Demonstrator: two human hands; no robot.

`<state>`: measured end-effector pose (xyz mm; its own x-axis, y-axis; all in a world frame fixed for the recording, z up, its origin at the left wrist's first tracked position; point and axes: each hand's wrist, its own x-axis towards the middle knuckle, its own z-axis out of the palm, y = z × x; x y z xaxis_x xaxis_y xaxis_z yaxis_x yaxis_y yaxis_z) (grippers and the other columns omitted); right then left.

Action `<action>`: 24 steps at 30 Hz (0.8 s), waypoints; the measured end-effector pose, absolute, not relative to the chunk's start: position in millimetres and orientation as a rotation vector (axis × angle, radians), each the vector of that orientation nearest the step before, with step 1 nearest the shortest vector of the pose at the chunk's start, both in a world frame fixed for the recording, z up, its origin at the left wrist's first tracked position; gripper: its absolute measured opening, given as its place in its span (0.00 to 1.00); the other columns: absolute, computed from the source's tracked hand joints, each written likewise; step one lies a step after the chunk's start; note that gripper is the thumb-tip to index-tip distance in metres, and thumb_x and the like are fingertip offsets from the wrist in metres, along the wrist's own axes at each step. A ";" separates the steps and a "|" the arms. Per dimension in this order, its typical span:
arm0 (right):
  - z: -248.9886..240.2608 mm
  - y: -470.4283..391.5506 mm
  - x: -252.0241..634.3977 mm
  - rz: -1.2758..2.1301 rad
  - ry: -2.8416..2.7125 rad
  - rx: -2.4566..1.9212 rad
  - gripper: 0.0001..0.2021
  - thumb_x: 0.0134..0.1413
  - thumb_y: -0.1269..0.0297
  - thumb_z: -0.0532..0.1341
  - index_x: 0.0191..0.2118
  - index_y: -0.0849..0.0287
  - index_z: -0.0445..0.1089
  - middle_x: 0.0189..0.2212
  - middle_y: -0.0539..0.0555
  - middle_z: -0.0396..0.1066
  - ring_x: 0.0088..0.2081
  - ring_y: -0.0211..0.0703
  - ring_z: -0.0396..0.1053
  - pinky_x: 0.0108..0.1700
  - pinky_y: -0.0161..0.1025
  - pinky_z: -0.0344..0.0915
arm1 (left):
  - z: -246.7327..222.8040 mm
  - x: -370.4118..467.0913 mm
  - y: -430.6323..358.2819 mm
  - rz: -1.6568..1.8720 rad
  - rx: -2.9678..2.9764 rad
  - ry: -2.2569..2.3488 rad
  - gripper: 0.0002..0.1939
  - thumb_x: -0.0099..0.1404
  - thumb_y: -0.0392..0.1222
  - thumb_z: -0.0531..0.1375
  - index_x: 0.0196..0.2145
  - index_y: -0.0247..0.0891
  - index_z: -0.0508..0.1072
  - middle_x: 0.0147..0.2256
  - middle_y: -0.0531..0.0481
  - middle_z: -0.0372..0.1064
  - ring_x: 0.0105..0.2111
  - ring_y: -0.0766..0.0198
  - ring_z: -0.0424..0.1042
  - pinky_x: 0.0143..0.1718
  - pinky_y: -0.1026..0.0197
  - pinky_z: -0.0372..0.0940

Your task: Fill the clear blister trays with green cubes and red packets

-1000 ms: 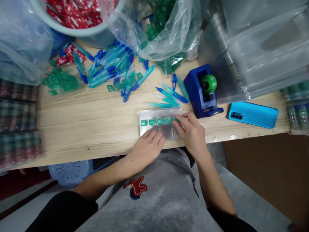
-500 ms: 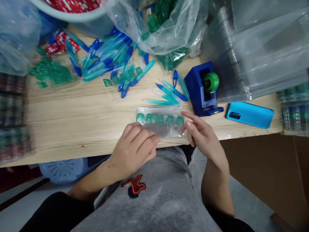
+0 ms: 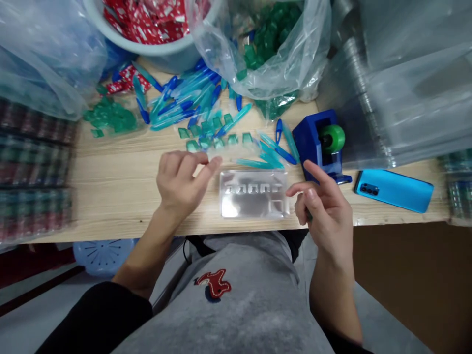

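My left hand is closed, its thumb and forefinger brought together at the near edge of a clear plastic tray holding a row of green plastic pieces. Just in front of me lies another clear plastic tray, its row of small pockets without green pieces. My right hand hovers at that tray's right end, forefinger and middle finger stretched out. Its lower fingers curl round a small green plastic piece, mostly hidden in the palm.
Blue-and-turquoise pen-shaped plastic parts lie heaped behind. A blue tape dispenser and a blue phone are on the right. Behind stand a tub of red patterned pieces and a clear bag of green pieces. Stacked packs line the left.
My left hand has moved left and away from me, and the tray with green pieces has gone back with it. The other tray is now uncovered. My right hand has drawn slightly right.
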<state>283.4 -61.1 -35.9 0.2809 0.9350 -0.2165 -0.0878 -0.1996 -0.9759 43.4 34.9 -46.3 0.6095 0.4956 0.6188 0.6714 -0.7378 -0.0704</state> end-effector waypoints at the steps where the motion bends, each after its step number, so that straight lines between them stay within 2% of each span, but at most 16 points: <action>1: -36.5 -62.3 284.1 1.162 -0.844 -1.442 0.18 0.59 0.56 0.62 0.55 0.49 0.70 0.31 0.48 0.75 0.15 0.29 0.55 0.18 0.33 0.56 | -51.6 39.7 43.3 -0.864 -2.481 -0.956 0.11 0.67 0.32 0.59 0.43 0.47 0.73 0.33 0.48 0.72 0.33 0.59 0.63 0.31 0.55 0.57; 5: -40.9 -69.1 286.5 1.202 -0.830 -1.460 0.14 0.59 0.57 0.63 0.50 0.52 0.72 0.28 0.46 0.74 0.16 0.28 0.56 0.18 0.31 0.56 | -69.6 32.7 70.1 -0.863 -2.422 -1.214 0.05 0.70 0.39 0.59 0.39 0.47 0.74 0.35 0.49 0.72 0.34 0.58 0.62 0.35 0.52 0.56; 7: -43.6 -71.6 284.9 1.236 -0.798 -1.452 0.14 0.59 0.56 0.63 0.48 0.53 0.73 0.27 0.46 0.73 0.16 0.28 0.56 0.19 0.31 0.56 | -77.6 32.6 80.4 -0.761 -2.505 -1.475 0.08 0.72 0.44 0.56 0.36 0.44 0.74 0.35 0.50 0.71 0.36 0.59 0.63 0.40 0.49 0.57; 9: -46.4 -72.2 280.5 1.285 -0.732 -1.438 0.14 0.58 0.54 0.63 0.47 0.54 0.73 0.25 0.46 0.71 0.16 0.28 0.57 0.19 0.31 0.55 | -83.9 33.3 86.6 -0.654 -2.609 -1.620 0.11 0.73 0.47 0.54 0.38 0.43 0.74 0.35 0.51 0.71 0.39 0.59 0.64 0.44 0.47 0.58; 12: -50.7 -68.3 270.9 1.408 -0.524 -1.375 0.18 0.57 0.48 0.61 0.44 0.56 0.73 0.25 0.48 0.70 0.18 0.31 0.59 0.20 0.31 0.55 | -84.5 37.3 83.2 -0.638 -2.664 -1.598 0.11 0.74 0.45 0.52 0.46 0.44 0.73 0.41 0.47 0.72 0.43 0.56 0.67 0.46 0.46 0.61; 14: -53.3 -63.1 265.5 1.516 -0.333 -1.280 0.20 0.55 0.45 0.60 0.42 0.56 0.74 0.27 0.50 0.71 0.22 0.34 0.63 0.22 0.32 0.59 | -75.7 44.1 75.3 -0.742 -2.656 -1.552 0.12 0.73 0.43 0.53 0.49 0.44 0.72 0.44 0.45 0.72 0.45 0.54 0.69 0.46 0.46 0.63; 18: -52.2 -53.0 261.5 1.625 0.044 -1.112 0.14 0.54 0.48 0.62 0.37 0.54 0.74 0.34 0.52 0.75 0.35 0.39 0.72 0.37 0.36 0.71 | -35.1 73.8 76.1 -1.037 -2.705 -1.498 0.11 0.73 0.39 0.52 0.47 0.45 0.72 0.44 0.47 0.72 0.49 0.56 0.71 0.52 0.48 0.64; 21: -42.4 -51.2 261.2 1.627 0.208 -1.063 0.11 0.53 0.53 0.64 0.38 0.54 0.75 0.38 0.53 0.76 0.42 0.40 0.73 0.45 0.37 0.71 | 3.2 111.0 110.4 -0.957 -2.764 -1.546 0.13 0.74 0.36 0.50 0.49 0.37 0.71 0.50 0.48 0.71 0.55 0.59 0.67 0.60 0.52 0.58; 22: -38.1 -51.8 261.0 1.630 0.221 -1.055 0.11 0.53 0.54 0.63 0.39 0.54 0.75 0.40 0.54 0.75 0.43 0.41 0.73 0.47 0.38 0.71 | 13.4 124.7 127.8 -0.783 -2.838 -1.577 0.15 0.74 0.36 0.48 0.50 0.32 0.70 0.52 0.49 0.70 0.57 0.60 0.66 0.61 0.54 0.56; 24: -30.0 -54.3 260.2 1.631 0.200 -1.039 0.12 0.53 0.54 0.62 0.39 0.54 0.75 0.41 0.55 0.75 0.46 0.43 0.72 0.50 0.42 0.70 | 24.3 151.3 165.8 -0.431 -3.026 -1.576 0.25 0.73 0.36 0.37 0.50 0.21 0.70 0.54 0.49 0.67 0.59 0.60 0.63 0.59 0.58 0.53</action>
